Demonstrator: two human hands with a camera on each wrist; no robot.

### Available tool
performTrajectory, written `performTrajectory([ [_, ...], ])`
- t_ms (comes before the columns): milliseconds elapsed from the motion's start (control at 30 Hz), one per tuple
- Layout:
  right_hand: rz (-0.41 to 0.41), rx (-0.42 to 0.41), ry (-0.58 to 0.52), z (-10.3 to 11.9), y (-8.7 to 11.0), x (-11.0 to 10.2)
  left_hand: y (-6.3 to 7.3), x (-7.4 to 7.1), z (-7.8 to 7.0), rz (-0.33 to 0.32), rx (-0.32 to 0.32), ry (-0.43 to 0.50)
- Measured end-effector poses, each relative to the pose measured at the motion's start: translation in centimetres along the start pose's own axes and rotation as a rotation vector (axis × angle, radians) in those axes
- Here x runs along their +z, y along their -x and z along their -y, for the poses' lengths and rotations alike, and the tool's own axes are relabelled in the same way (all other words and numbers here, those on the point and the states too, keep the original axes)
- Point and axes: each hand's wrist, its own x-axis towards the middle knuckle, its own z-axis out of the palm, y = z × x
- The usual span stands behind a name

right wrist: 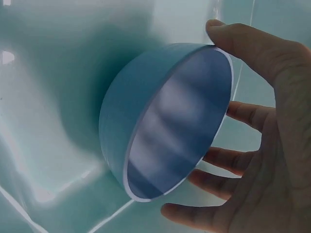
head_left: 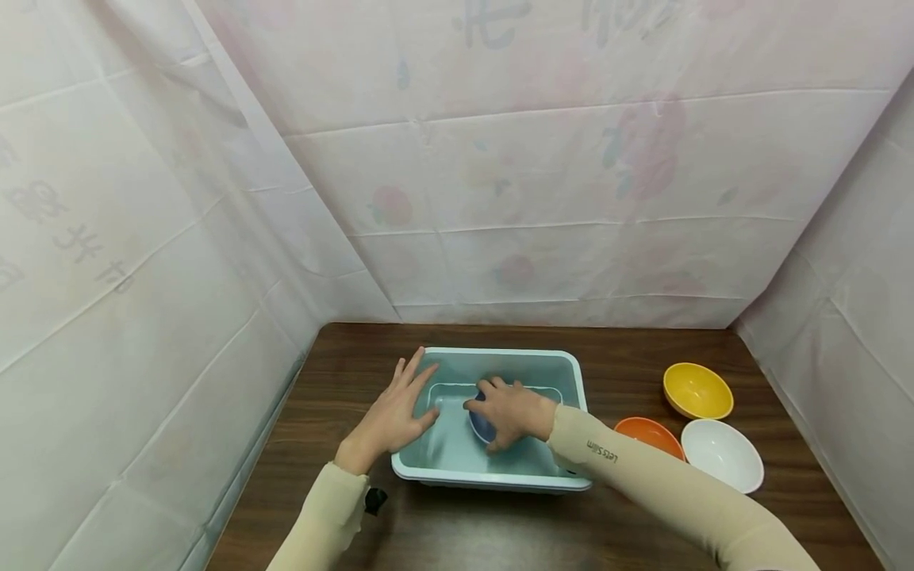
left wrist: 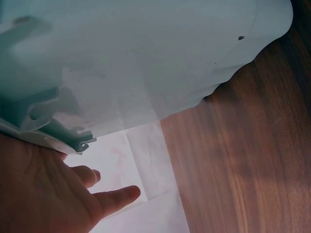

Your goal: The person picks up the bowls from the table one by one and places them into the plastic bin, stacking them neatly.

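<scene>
A blue bowl (head_left: pixel 482 427) lies inside a pale teal basin (head_left: pixel 493 480). Over it spreads my right hand (head_left: pixel 510 408). In the right wrist view the bowl (right wrist: pixel 170 121) shows its pale inside, with several fingertips at its rim and the thumb a little apart from it. My left hand (head_left: pixel 393 412) is at the basin's left side, fingers spread and thumb reaching over the rim. Seen from the left wrist, that hand (left wrist: pixel 53 189) lies along the basin's edge, and the basin's outer wall (left wrist: pixel 146 58) fills the upper part.
Right of the basin stand a yellow bowl (head_left: pixel 697 390), a white bowl (head_left: pixel 723 456) and an orange bowl (head_left: pixel 650 434), the last partly behind my right sleeve. A small black object (head_left: pixel 374 500) lies by my left sleeve. White printed sheets (head_left: pixel 543 198) enclose the dark wooden table (head_left: pixel 457 531).
</scene>
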Motion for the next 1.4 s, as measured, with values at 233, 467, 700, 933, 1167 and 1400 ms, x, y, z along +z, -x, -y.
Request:
performTrajectory([
  [233,-0.003,0.042,-0.032,-0.4,0.6,-1.2,-0.1,0.1,0.1,-0.001,-0.003,0.015],
  [467,-0.058,0.052,-0.096,-1.0,2.2,-4.3,0.0,-0.1,-0.1,-0.011,0.001,0.02],
  [700,-0.147,0.035,-0.176,-2.4,4.6,-6.6,0.0,0.0,0.1,0.001,-0.008,0.039],
  [933,-0.279,0.061,-0.265,-4.2,7.2,-6.6,0.2,0.1,0.3,-0.001,-0.004,0.039],
  [1167,-0.383,0.125,-0.334,-5.5,9.7,-6.1,0.2,0.1,0.5,-0.026,0.0,0.041],
  [1400,-0.469,0.194,-0.328,-6.8,11.7,-4.8,0.5,0.1,0.5,-0.02,-0.012,0.049],
])
